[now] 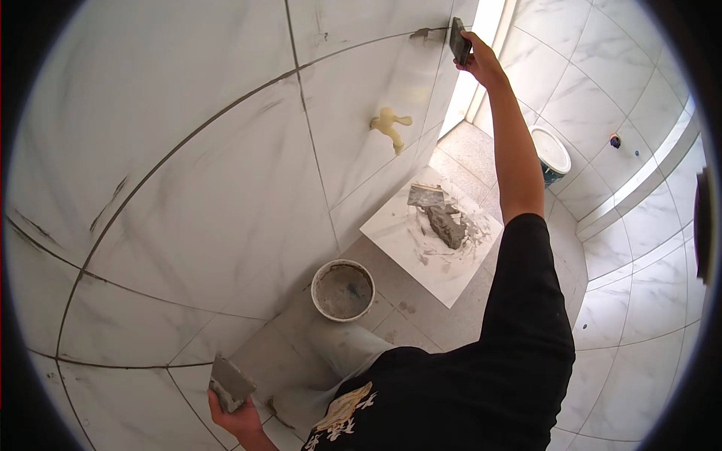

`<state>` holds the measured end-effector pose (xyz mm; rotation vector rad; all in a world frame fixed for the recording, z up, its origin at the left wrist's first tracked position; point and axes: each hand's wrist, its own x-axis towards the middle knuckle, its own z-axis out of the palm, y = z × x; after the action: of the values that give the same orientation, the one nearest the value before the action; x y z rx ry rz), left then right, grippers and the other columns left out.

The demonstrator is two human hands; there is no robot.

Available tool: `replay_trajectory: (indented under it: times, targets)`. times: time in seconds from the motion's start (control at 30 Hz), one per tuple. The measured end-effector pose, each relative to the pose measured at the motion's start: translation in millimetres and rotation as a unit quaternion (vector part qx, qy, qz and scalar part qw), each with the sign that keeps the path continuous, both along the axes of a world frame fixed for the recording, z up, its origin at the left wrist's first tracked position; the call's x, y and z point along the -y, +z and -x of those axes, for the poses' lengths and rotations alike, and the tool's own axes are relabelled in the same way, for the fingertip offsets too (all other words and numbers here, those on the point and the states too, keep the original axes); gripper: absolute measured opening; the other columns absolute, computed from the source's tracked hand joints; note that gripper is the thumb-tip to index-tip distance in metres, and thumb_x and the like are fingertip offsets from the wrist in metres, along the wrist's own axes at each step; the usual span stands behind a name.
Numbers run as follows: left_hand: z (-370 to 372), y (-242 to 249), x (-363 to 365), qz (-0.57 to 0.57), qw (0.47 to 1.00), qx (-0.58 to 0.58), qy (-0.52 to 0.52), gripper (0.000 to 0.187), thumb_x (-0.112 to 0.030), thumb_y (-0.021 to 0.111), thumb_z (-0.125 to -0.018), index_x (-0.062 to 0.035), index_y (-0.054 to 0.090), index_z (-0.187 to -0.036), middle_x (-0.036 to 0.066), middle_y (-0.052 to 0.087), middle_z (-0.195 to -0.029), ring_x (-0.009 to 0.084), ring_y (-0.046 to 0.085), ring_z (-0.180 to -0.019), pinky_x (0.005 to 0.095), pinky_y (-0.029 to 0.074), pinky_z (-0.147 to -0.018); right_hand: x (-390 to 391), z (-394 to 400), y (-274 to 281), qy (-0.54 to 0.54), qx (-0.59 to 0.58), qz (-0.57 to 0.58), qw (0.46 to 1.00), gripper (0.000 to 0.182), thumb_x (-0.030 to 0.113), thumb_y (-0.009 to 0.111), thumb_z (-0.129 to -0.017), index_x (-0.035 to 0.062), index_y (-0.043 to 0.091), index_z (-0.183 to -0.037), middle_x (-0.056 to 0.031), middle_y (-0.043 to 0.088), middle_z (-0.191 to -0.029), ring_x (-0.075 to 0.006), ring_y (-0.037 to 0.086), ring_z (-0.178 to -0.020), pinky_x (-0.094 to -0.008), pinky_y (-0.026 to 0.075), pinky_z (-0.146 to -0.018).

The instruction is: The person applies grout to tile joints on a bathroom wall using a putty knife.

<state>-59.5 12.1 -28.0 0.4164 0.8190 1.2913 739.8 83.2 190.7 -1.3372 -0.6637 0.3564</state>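
My right hand (481, 60) reaches far up and grips a dark rectangular grout float (459, 41), held near the edge of the marble-look tiled wall (195, 210). A smear of grey grout (421, 34) lies on the tile joint just left of the float. Low on the left, my left hand (237, 417) is closed around a flat plate loaded with grey grout (231, 383); its handle is hidden. Dark grout fills several joints on the wall. A bucket of cloudy grey water (343, 292) stands on the floor near my legs.
A loose white tile (444, 282) on the floor carries a heap of grey grout (446, 225) and a scraper blade (426, 195). A cream-coloured tap (391, 128) sticks out of the wall. Beyond my right arm stand a lidded pail (551, 150) and a bright doorway (477, 45).
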Motion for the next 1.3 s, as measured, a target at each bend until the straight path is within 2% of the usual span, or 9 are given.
replay_trajectory:
  times: [0.1,0.47,0.53,0.67,0.8,0.97,1.07,1.2,1.3]
  targets:
    - [0.4,-2.5,8.1,0.073,0.987,-0.009,0.142,0.033,-0.035,0.057,-0.096,-0.0104,0.061,-0.118,0.002,0.069,-0.109,0.0164,0.070,-0.088,0.0276,0.057,-0.058,-16.1,26.5,2.1,-0.008,-0.007,0.002,1.000,0.038,0.036,0.066,-0.087,-0.0001,0.060,-0.094,-0.0089,0.057,-0.076,-0.0225,0.060,-0.064,-0.0360,0.053,-0.056]
    - [-12.4,10.5,-17.3,0.003,0.999,0.045,-0.008,0.039,-0.033,0.056,-0.097,-0.0050,0.057,-0.125,0.009,0.064,-0.122,0.0231,0.064,-0.108,0.0407,0.055,-0.086,12.3,139.7,-24.0,0.071,0.267,0.043,0.960,0.055,0.030,0.066,-0.090,0.0057,0.055,-0.138,-0.0073,0.059,-0.089,-0.0163,0.062,-0.079,-0.0297,0.057,-0.072]
    - [-16.9,12.9,-9.8,0.011,0.999,0.035,0.014,0.039,-0.033,0.056,-0.097,-0.0054,0.058,-0.124,0.008,0.065,-0.120,0.0229,0.064,-0.107,0.0400,0.055,-0.085,0.9,110.4,-35.4,-0.150,0.425,-0.006,0.893,0.060,0.029,0.071,-0.088,0.0067,0.053,-0.140,-0.0137,0.060,-0.108,-0.0195,0.063,-0.090,-0.0313,0.056,-0.079]
    - [-12.0,2.4,4.5,0.038,0.998,0.005,0.043,0.036,-0.033,0.055,-0.098,-0.0061,0.059,-0.121,0.006,0.067,-0.115,0.0215,0.067,-0.098,0.0364,0.057,-0.076,-35.4,100.7,-53.9,-0.171,0.496,0.012,0.851,0.065,0.033,0.078,-0.081,0.0070,0.057,-0.137,-0.0203,0.056,-0.120,-0.0272,0.061,-0.103,-0.0352,0.052,-0.089]
    - [5.2,-11.1,11.5,0.026,0.999,-0.002,0.024,0.035,-0.032,0.055,-0.098,-0.0064,0.059,-0.120,0.005,0.068,-0.112,0.0198,0.068,-0.095,0.0336,0.057,-0.071,2.3,93.4,-74.6,-0.047,0.442,0.174,0.878,0.060,0.034,0.078,-0.076,0.0105,0.064,-0.130,-0.0242,0.062,-0.101,-0.0354,0.060,-0.105,-0.0377,0.047,-0.095]
    - [-4.6,3.5,4.5,0.011,1.000,-0.015,-0.001,0.036,-0.033,0.056,-0.097,-0.0060,0.059,-0.120,0.006,0.068,-0.111,0.0192,0.068,-0.094,0.0316,0.057,-0.068,12.0,74.4,-21.9,0.023,0.082,0.007,0.996,0.050,0.035,0.058,-0.094,0.0059,0.056,-0.136,-0.0088,0.066,-0.098,-0.0130,0.060,-0.066,-0.0285,0.053,-0.058]
    - [-2.8,14.9,5.4,0.003,1.000,-0.005,0.020,0.037,-0.034,0.057,-0.095,-0.0063,0.059,-0.120,0.006,0.068,-0.111,0.0196,0.069,-0.094,0.0311,0.058,-0.067,-7.5,98.3,-15.3,0.087,0.290,-0.031,0.953,0.048,0.035,0.058,-0.094,0.0027,0.059,-0.130,-0.0086,0.063,-0.100,-0.0115,0.059,-0.065,-0.0270,0.051,-0.052]
    - [-1.5,7.2,-0.2,0.050,0.996,-0.042,0.066,0.037,-0.038,0.053,-0.097,-0.0121,0.061,-0.121,0.004,0.071,-0.106,0.0176,0.071,-0.083,0.0297,0.058,-0.051,4.0,189.3,-4.9,0.121,0.213,0.080,0.966,0.051,0.033,0.067,-0.087,0.0077,0.061,-0.131,-0.0098,0.063,-0.091,-0.0109,0.059,-0.068,-0.0264,0.051,-0.052]
    - [0.8,12.3,-10.0,-0.035,0.991,-0.003,-0.130,0.043,-0.035,0.056,-0.095,-0.0050,0.057,-0.125,0.008,0.066,-0.116,0.0199,0.066,-0.102,0.0344,0.057,-0.078,17.4,159.9,-20.6,0.086,0.219,0.046,0.971,0.063,0.032,0.069,-0.083,0.0091,0.054,-0.140,-0.0110,0.065,-0.091,-0.0133,0.060,-0.070,-0.0268,0.053,-0.058]
